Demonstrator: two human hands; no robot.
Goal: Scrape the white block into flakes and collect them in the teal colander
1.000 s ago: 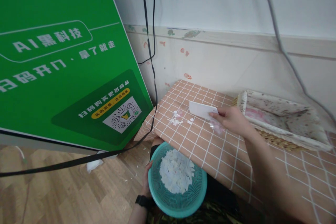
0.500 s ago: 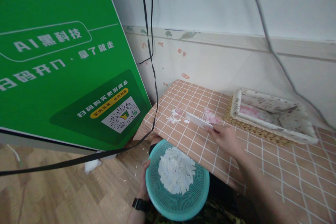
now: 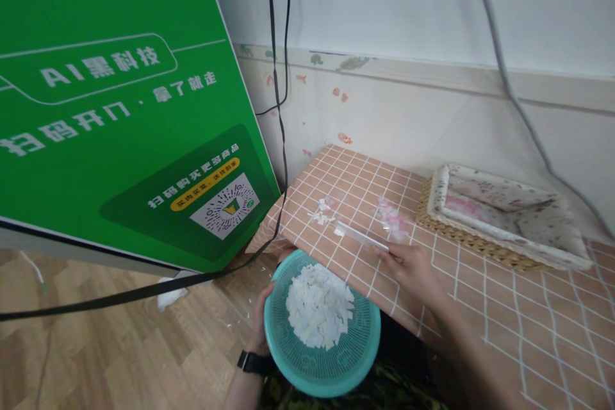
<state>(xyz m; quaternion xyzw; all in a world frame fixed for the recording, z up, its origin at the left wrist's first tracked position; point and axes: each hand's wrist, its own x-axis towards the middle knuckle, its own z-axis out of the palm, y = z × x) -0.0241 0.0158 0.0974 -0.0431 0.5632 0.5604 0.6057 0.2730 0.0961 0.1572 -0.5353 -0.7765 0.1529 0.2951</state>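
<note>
White plastic scraper (image 3: pixel 361 236) lies edge-down and near flat on the tiled tablecloth (image 3: pixel 480 307), just beyond the table's near-left edge and above the bowl. Looks thin, stiff, light, probably a bit springy; the smooth plastic may slip, so best held along the back edge at one end. Right hand (image 3: pixel 408 266) does that, thumb and fingers pinched on the scraper's right end, the rest of the blade free.

Small white paper scraps (image 3: pixel 321 215) sit on the cloth just left of the scraper; a pinkish scrap pile (image 3: pixel 393 220) sits just behind it. Scraps look very light and loose, likely to scatter or stick, so better pushed than picked.

Teal plastic bowl (image 3: pixel 321 365), perforated like a strainer, is held below the table edge, directly under the scraper and part-filled with white scraps (image 3: pixel 318 304). Left hand (image 3: pixel 262 327) grips its left rim, fingers curled on it, black watch (image 3: pixel 250 362) on the wrist. The bowl looks light and rigid, fine for a one-hand rim hold.

Lined wicker basket (image 3: pixel 500 221) stands right of the scraper, well apart. Green signboard (image 3: pixel 115 109) with black cables (image 3: pixel 281 77) leans left of the table.
</note>
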